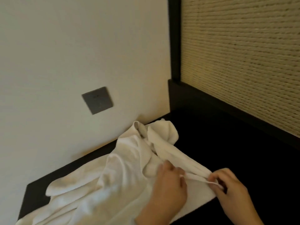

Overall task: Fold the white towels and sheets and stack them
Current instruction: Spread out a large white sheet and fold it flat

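Note:
A crumpled heap of white towels point(123, 172) lies on a dark surface point(227, 151), running from the wall corner down to the lower left. My left hand point(168, 187) rests on the cloth and pinches a thin hemmed edge point(197, 178) of it. My right hand point(230, 187) pinches the same edge a little further right, near the towel's corner. The edge is stretched taut between both hands. Part of the towel under my left hand is hidden.
A cream wall stands behind, with a grey switch plate point(97, 100) on it. To the right rises a woven panel point(240, 54) in a dark frame point(174, 46). The dark surface continues to the right of the towels.

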`<action>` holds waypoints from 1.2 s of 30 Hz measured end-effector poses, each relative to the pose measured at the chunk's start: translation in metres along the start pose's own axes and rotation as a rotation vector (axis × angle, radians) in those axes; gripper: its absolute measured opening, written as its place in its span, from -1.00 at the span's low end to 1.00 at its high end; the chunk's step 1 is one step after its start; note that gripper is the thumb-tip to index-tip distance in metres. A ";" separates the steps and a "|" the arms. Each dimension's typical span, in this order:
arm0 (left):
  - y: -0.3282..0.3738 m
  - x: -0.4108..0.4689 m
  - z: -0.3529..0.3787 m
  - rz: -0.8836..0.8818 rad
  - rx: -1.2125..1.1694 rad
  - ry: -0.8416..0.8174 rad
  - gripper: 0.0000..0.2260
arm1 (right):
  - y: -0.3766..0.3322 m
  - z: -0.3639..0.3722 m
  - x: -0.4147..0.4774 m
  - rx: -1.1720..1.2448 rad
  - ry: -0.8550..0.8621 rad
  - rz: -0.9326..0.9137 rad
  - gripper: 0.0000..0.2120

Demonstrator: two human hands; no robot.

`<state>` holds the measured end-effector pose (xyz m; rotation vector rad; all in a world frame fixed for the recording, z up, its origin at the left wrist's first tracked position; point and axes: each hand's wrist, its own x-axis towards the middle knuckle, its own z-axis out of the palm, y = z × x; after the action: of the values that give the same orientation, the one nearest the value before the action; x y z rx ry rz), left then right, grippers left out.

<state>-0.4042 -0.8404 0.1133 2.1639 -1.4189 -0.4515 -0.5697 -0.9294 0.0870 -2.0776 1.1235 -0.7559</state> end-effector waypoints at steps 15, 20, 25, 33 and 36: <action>-0.049 0.130 -0.035 0.314 0.612 0.112 -0.63 | 0.051 -0.018 0.011 0.103 0.170 0.249 -0.70; -0.051 0.166 -0.036 0.362 0.775 0.063 -0.69 | 0.061 -0.005 0.014 0.176 0.173 0.366 -0.75; -0.050 0.179 -0.043 0.439 0.536 -0.016 -0.75 | 0.068 0.009 0.015 0.227 0.204 0.400 -0.76; -0.010 0.156 -0.099 0.579 0.135 -0.269 -0.79 | 0.079 0.009 0.014 0.334 0.227 0.381 -0.77; -0.004 0.142 -0.117 0.781 0.276 -0.273 -0.87 | 0.080 0.012 0.015 0.344 0.264 0.380 -0.79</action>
<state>-0.2823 -0.9427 0.2063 1.5696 -2.4306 -0.2630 -0.5930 -0.9728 0.0208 -1.4544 1.3698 -0.9701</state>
